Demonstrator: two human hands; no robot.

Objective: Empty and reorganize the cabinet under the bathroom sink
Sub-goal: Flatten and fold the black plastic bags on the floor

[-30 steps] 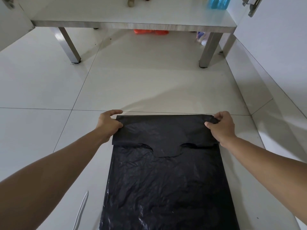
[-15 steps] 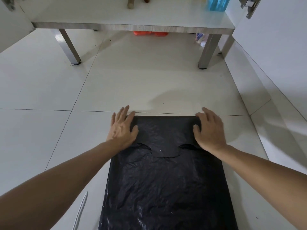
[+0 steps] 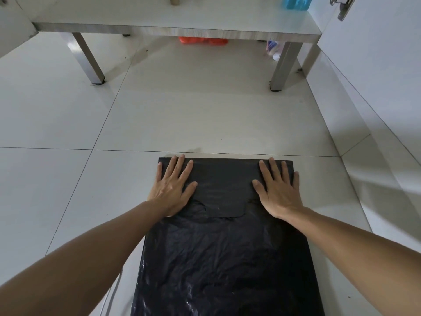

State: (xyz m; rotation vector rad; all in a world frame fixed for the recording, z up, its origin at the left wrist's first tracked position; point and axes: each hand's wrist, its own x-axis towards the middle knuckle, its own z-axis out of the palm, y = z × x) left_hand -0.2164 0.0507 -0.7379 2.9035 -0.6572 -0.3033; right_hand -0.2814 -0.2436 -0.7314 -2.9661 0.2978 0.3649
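Both hands press flat on a black plastic bag (image 3: 223,258) spread over the floor tiles (image 3: 205,124), the left hand (image 3: 172,187) and right hand (image 3: 276,190) with fingers spread on its folded-over top edge. A second ago they pinched that edge at its corners; now the fold is laid down and being smoothed. Ahead of the hands, the open cabinet's shelf (image 3: 177,21) holds a blue bottle (image 3: 295,2), suggesting emptying remains unfinished.

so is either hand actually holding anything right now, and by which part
Nothing is held. The left hand and right hand lie flat, fingers straight, pressing the folded-over top flap of the black plastic bag against the floor.
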